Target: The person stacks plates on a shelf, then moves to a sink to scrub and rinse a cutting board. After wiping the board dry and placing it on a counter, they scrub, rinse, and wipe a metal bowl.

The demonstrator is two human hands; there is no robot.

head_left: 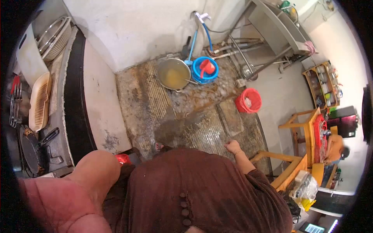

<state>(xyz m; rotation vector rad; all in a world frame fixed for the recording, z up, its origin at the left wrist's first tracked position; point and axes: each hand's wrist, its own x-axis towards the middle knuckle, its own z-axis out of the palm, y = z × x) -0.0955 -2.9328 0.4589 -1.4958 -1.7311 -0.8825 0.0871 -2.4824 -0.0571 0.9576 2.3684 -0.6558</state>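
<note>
My left hand is raised very close to the camera at the lower left, large and blurred. Its fingers lie outside the picture, so whether it holds anything cannot be seen. My right hand hangs beside my brown shirt, above the wet ribbed floor. Its fingers are curled in, and nothing shows in them. Beyond it stands a red bucket with something pale inside. Farther off, a large metal pot of cloudy yellowish liquid sits beside a blue bucket with a red dipper on top.
On the left counter lie a ridged tray, a black pan and a white basket. A tap with a blue hose is on the wall. Wooden furniture and a metal sink stand are at right. Another person appears there.
</note>
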